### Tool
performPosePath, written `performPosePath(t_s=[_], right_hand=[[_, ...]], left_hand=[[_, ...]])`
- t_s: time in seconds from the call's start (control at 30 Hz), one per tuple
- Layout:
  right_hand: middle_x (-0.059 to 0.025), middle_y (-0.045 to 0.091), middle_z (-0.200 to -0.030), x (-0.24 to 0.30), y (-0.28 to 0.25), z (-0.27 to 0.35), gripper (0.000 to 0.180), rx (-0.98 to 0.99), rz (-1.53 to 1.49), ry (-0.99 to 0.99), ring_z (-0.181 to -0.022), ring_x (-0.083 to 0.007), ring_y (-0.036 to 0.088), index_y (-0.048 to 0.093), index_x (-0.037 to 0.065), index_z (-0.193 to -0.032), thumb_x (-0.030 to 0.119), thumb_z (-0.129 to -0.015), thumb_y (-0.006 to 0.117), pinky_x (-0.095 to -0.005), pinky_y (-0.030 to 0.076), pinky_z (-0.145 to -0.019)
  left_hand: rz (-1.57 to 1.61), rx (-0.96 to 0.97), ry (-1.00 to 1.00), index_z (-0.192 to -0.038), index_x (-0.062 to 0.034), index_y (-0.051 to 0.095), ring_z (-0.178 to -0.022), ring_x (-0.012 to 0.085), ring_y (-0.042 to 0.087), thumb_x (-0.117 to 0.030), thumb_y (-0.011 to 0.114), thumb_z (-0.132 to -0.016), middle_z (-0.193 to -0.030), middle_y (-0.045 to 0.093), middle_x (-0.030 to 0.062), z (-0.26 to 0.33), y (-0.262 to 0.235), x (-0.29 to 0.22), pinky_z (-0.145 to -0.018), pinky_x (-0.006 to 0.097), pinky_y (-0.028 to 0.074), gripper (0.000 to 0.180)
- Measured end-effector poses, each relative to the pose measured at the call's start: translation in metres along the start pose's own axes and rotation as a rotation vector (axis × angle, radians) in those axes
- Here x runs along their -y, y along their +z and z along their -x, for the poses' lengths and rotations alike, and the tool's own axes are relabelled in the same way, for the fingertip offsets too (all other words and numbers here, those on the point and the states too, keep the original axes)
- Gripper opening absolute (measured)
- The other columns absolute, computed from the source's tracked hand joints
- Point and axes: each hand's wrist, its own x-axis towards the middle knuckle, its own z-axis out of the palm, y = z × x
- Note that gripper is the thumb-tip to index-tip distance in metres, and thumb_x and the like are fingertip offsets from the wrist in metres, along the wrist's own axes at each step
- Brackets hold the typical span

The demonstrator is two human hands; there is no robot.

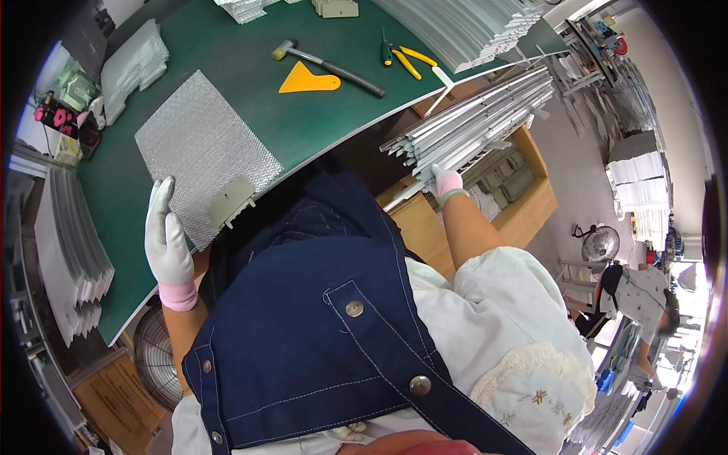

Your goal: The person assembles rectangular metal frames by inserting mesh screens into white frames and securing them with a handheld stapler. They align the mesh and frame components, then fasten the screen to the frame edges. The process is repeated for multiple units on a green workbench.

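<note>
My left hand (167, 239), in a white glove with a pink cuff, is held up beside the silver mesh sheet (205, 136). Its fingers are stretched out and hold nothing. On the sheet's near corner lies a small grey-beige plastic piece (232, 203) with notched edges. Out to the right, my gloved right hand (446, 182) is closed on a pale metal strip (406, 194) at the side of a stack of long metal strips (474, 121). The glove hides its fingertips in part.
On the green table (227, 45) lie a hammer (334, 68), a yellow scraper (307, 79) and yellow-handled pliers (409, 59). Mesh stacks (64, 250) stand at its left edge. A cardboard box (535, 193) with grey pieces sits below the strips. A person (637, 299) works far right.
</note>
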Motion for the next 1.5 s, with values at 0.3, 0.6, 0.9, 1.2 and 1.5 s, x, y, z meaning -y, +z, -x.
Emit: performPosePath(t_s=[0.3,0.6,0.9,1.2,1.5], right_hand=[[-0.0225,0.068,-0.122,0.036,-0.003,0.015,0.060,0.178,0.140,0.232,-0.116,-0.0371,0.064,0.066,-0.001,-0.124,0.048,-0.088,0.069,-0.0403,0.049,-0.099],[-0.0058,0.063,-0.081,0.160,-0.080,0.093,0.005,0.549,-1.093,0.124,-0.072,-0.0231,0.061,0.061,0.008,-0.088,0.012,-0.090,0.060,-0.0359,0.054,-0.071],[-0.0137,0.067,-0.110,0.242,-0.021,0.385,0.041,1.624,-0.812,-0.178,-0.094,-0.0250,0.068,0.054,0.002,-0.127,0.022,-0.094,0.069,-0.0390,0.056,-0.083],[-0.0035,0.063,-0.101,0.247,-0.084,0.258,0.019,0.942,-1.372,-0.312,-0.095,-0.0191,0.061,0.063,0.010,-0.108,0.026,-0.101,0.058,-0.0364,0.049,-0.085],[-0.0174,0.065,-0.109,0.271,-0.061,0.430,0.055,0.791,-0.463,-1.452,-0.091,-0.0217,0.066,0.028,-0.004,-0.147,-0.003,-0.095,0.043,-0.0364,0.055,-0.086]], left_hand=[[-0.075,0.072,0.000,-0.137,0.0025,0.057,-0.142,0.0291,0.045,-0.008,0.046,-0.099,-0.141,0.058,0.0146,0.002,0.001,-0.017,-0.119,0.041,0.029,0.041],[-0.076,0.103,-0.014,-0.135,0.0017,0.058,-0.138,0.0299,0.048,-0.005,0.050,-0.095,-0.139,0.059,0.0159,0.010,-0.005,-0.035,-0.118,0.040,0.032,0.042],[0.789,0.480,-0.079,-0.154,0.0063,0.026,-0.143,0.0298,0.040,-0.057,0.062,-0.094,-0.153,0.040,0.0247,-0.016,0.105,-0.084,-0.118,0.043,0.030,0.095],[0.891,-0.169,-0.134,-0.091,-0.0040,0.054,-0.060,0.0244,0.065,-0.047,0.043,-0.106,-0.062,0.061,0.0123,-0.015,-0.053,-0.079,-0.065,0.040,0.056,0.047],[0.603,-0.050,-0.573,-0.105,-0.0014,0.059,-0.054,0.0074,0.053,-0.028,0.058,-0.101,-0.065,0.054,-0.0009,-0.018,-0.032,-0.106,-0.054,0.023,0.044,0.027]])
